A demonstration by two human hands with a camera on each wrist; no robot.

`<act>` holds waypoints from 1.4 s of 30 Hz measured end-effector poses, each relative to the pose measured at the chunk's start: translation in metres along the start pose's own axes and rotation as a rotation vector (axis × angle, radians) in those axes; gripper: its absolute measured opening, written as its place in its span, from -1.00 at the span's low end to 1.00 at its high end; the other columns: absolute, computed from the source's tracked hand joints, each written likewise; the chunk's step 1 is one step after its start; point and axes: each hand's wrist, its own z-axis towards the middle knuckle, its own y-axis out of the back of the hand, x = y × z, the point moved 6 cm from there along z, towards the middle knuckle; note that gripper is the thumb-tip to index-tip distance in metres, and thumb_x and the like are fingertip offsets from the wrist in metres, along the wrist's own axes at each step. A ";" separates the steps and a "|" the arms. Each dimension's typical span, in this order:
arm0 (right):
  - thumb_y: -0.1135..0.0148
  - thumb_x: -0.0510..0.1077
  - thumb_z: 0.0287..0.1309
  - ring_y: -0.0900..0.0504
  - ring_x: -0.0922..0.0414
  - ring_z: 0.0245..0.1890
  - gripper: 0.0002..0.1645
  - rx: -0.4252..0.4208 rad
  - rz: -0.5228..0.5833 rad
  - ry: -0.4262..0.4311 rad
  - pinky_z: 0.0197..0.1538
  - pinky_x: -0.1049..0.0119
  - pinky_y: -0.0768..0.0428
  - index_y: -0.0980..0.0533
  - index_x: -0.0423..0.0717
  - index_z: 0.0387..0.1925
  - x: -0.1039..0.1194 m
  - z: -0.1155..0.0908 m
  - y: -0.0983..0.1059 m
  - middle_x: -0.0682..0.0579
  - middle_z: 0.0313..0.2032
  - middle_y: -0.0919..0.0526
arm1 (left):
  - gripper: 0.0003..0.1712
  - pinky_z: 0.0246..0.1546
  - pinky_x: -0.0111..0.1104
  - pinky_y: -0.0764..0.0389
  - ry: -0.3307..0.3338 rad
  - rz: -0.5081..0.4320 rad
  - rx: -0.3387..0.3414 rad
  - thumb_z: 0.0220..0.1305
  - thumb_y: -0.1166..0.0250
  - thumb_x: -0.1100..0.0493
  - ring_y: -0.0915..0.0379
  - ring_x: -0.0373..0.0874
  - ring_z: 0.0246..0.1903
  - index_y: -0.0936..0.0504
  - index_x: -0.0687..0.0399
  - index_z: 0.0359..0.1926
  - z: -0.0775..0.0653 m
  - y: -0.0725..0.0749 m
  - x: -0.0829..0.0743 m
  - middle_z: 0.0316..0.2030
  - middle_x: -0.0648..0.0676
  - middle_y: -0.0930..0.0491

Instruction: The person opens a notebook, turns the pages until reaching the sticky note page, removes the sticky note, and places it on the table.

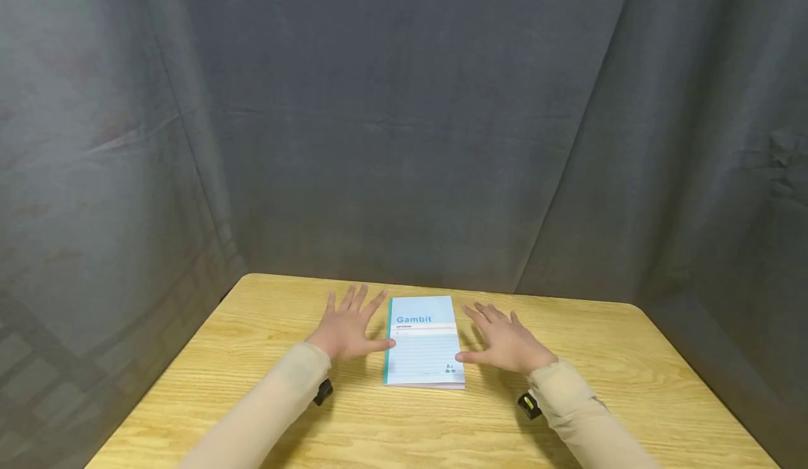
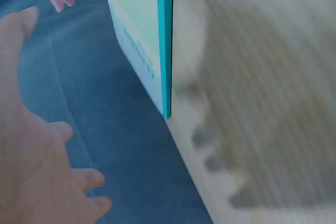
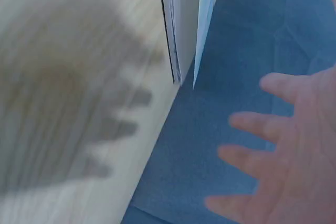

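Note:
A pale blue and white notebook [image 1: 424,350] marked "Gambit" lies on the wooden table, its teal spine [image 2: 165,45] on the left. To its left my left hand [image 1: 348,327] is spread, palm down, the thumb overlapping the notebook's left edge in the head view. On the other side my right hand [image 1: 508,341] hovers with fingers spread, its thumb tip over the right edge. Both hands hold nothing. From the right wrist view, the cover [image 3: 205,19] stands slightly apart from the pages [image 3: 184,24], and the right hand [image 3: 289,145] is apart from it.
The wooden table [image 1: 379,430] has a rounded far edge. Grey curtains [image 1: 391,139] hang behind it and along both sides. A small dark device sits under each wrist, below the beige sleeves [image 1: 278,399].

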 end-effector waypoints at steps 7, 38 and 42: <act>-0.28 0.52 -0.14 -0.15 -0.30 0.39 0.32 0.217 0.132 -0.041 0.28 -0.42 -0.07 -0.08 -0.16 0.47 0.001 -0.011 -0.020 -0.34 0.41 -0.14 | 0.19 0.37 0.22 0.10 -0.066 -0.054 0.146 0.02 -0.06 -0.62 0.18 0.20 0.48 0.04 -0.15 0.53 -0.012 -0.016 -0.014 0.50 0.23 0.08; -0.46 0.29 -0.13 -0.08 -0.34 0.40 0.19 0.309 0.207 -0.043 0.28 -0.27 -0.25 -0.20 -0.23 0.40 0.004 -0.006 -0.046 -0.38 0.42 -0.05 | 0.16 0.37 0.12 -0.08 0.007 -0.107 0.352 0.00 -0.27 -0.49 0.06 0.12 0.47 -0.03 -0.15 0.51 -0.016 -0.043 -0.022 0.49 0.16 0.01; -0.47 0.29 -0.14 -0.08 -0.33 0.40 0.18 0.310 0.201 -0.051 0.28 -0.26 -0.26 -0.21 -0.23 0.40 0.005 -0.006 -0.046 -0.37 0.42 -0.06 | 0.17 0.37 0.12 -0.07 0.010 -0.121 0.354 -0.01 -0.28 -0.49 0.07 0.12 0.47 -0.04 -0.15 0.51 -0.016 -0.043 -0.022 0.49 0.16 0.01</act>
